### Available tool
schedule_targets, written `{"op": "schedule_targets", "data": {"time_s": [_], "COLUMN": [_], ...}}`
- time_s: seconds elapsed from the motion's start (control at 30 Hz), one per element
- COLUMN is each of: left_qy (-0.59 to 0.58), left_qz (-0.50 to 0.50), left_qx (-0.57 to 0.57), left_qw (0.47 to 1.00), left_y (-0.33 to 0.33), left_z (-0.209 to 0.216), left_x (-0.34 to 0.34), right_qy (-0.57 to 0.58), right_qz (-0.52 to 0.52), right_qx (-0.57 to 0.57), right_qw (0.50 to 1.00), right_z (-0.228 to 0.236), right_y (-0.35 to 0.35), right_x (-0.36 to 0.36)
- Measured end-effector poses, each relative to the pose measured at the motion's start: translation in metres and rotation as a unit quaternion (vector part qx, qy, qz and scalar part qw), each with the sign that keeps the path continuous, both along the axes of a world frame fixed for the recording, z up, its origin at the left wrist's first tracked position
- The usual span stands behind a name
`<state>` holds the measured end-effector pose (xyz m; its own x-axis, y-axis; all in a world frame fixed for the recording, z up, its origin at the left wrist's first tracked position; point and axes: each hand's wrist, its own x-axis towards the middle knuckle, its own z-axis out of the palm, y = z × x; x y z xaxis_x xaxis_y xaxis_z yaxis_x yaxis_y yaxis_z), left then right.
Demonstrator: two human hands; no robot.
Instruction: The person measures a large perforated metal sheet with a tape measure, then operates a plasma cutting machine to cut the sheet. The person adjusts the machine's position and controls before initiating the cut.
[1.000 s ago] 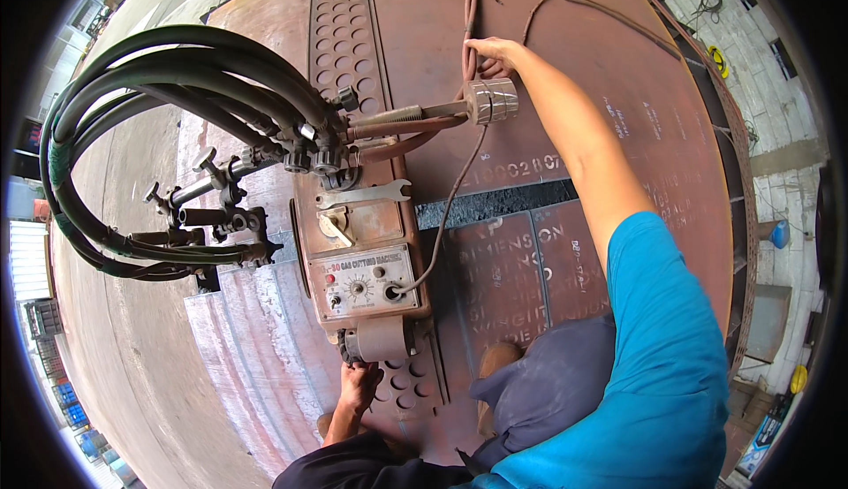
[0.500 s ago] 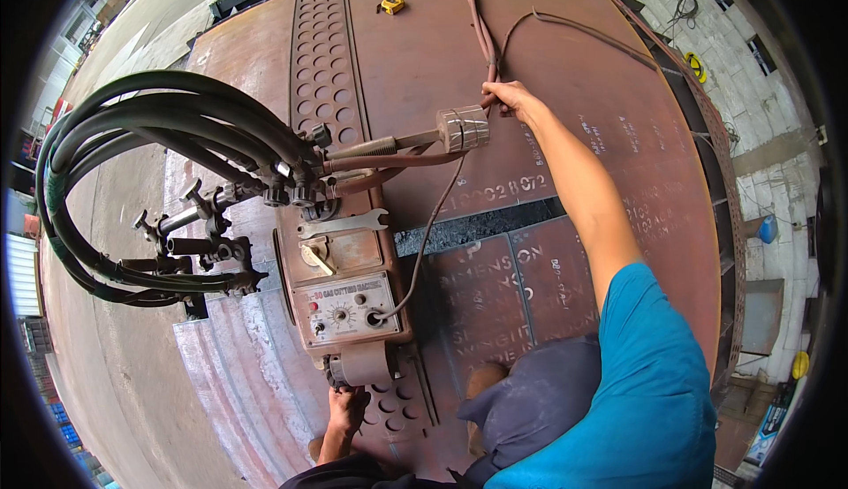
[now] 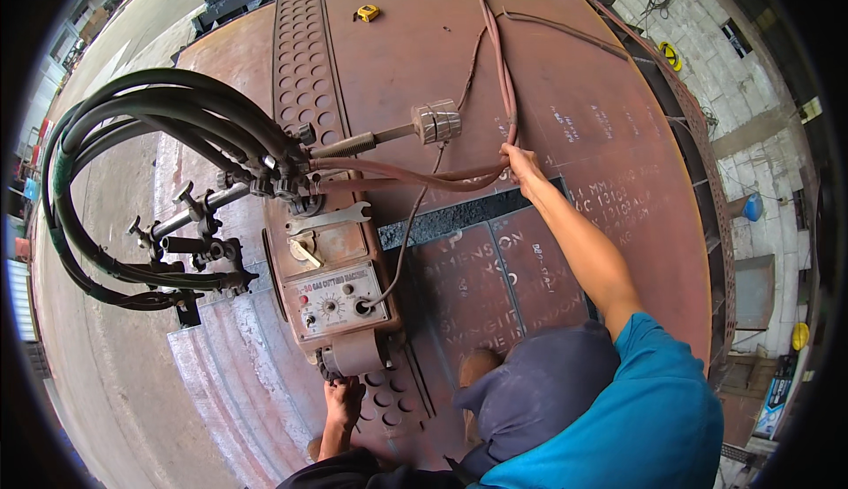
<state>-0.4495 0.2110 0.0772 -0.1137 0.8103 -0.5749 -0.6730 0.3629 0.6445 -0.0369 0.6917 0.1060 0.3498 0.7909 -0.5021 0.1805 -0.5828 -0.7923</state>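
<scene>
My right hand (image 3: 523,167) is closed around reddish-brown hoses (image 3: 505,91), right of the gas cutting machine (image 3: 340,264). From the machine, the hoses run to this hand, then bend away to the far side. My left hand (image 3: 344,401) is curled at the machine's near end, fingers wrapped at a dark knob (image 3: 328,367) and partly hidden beneath it. On the machine lie a spanner (image 3: 331,217) and a control panel with a dial (image 3: 332,307). A cylindrical counterweight (image 3: 436,122) sits on a rod to its right. Looped black hoses (image 3: 66,189) arch over the left to the torch assembly (image 3: 208,250).
The machine stands on a perforated track (image 3: 305,56) lying over rusty steel plate (image 3: 406,56) with chalk and painted marks. A dark gap (image 3: 477,219) separates plates right of the machine. A yellow tape measure (image 3: 367,13) lies far off. My navy-clad knee (image 3: 548,392) is near.
My right hand has come nearer, drawing the hoses from beyond the counterweight to its near side. My left hand stays at the machine's end. The view has shifted slightly.
</scene>
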Motion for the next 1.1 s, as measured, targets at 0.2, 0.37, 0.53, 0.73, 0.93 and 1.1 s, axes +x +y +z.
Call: {"op": "schedule_targets", "data": {"time_s": [0.2,0.37,0.53,0.73,0.93,1.1], "left_qy": [-0.001,-0.026,-0.014,-0.048,-0.051,-0.069], "left_qz": [-0.009,0.011,-0.014,-0.044,-0.040,-0.018], "left_qx": [-0.005,0.030,0.008,-0.012,0.050,0.080], "left_qw": [1.000,0.999,1.000,0.998,0.997,0.994], "left_y": [0.001,-0.002,-0.011,0.005,-0.001,0.015], "left_z": [0.003,-0.012,-0.012,0.014,0.005,-0.002], "left_x": [0.000,0.007,-0.004,-0.012,-0.009,0.001], "right_qy": [0.112,0.154,0.195,0.106,0.075,-0.037], "right_qz": [0.005,-0.007,0.003,0.023,-0.014,-0.121], "right_qx": [-0.010,-0.034,-0.109,-0.117,-0.024,0.069], "right_qw": [0.994,0.987,0.975,0.987,0.997,0.990], "right_z": [0.027,0.028,0.001,0.006,0.023,0.064], "right_y": [-0.013,-0.039,-0.084,-0.097,-0.125,-0.170], "right_x": [0.013,0.019,0.010,0.020,-0.030,-0.074]}}
